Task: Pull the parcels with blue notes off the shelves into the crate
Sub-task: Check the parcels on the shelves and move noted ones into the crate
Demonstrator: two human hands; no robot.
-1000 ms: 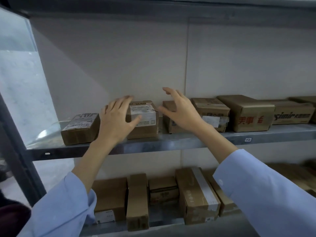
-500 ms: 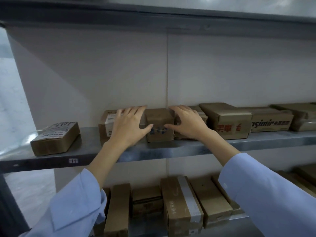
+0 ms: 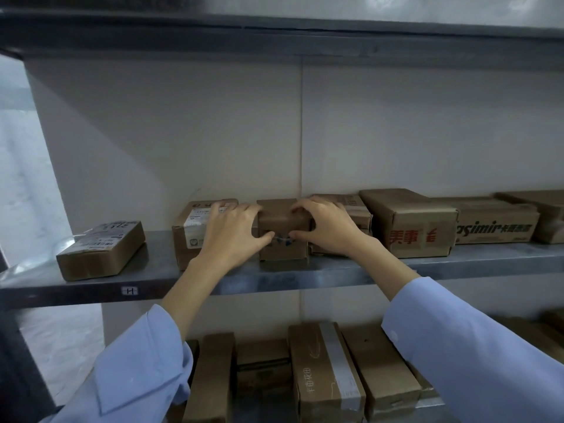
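Observation:
A small brown parcel (image 3: 282, 221) with blue marks on its front stands in the middle of the grey metal shelf (image 3: 305, 274). My left hand (image 3: 233, 232) grips its left side, fingers over the top edge and thumb on the front. My right hand (image 3: 325, 224) grips its right side the same way. The two thumbs nearly meet over the blue marks. No crate is in view.
A parcel with a white label (image 3: 190, 230) stands just left of the held one, and a flat parcel (image 3: 100, 251) lies further left. Larger boxes (image 3: 409, 224) line the shelf to the right. Several parcels (image 3: 326, 374) fill the lower shelf.
My hands have closed in on the small parcel, fingers curling over its top edges and thumbs pressing its front. The view has moved closer to the shelf.

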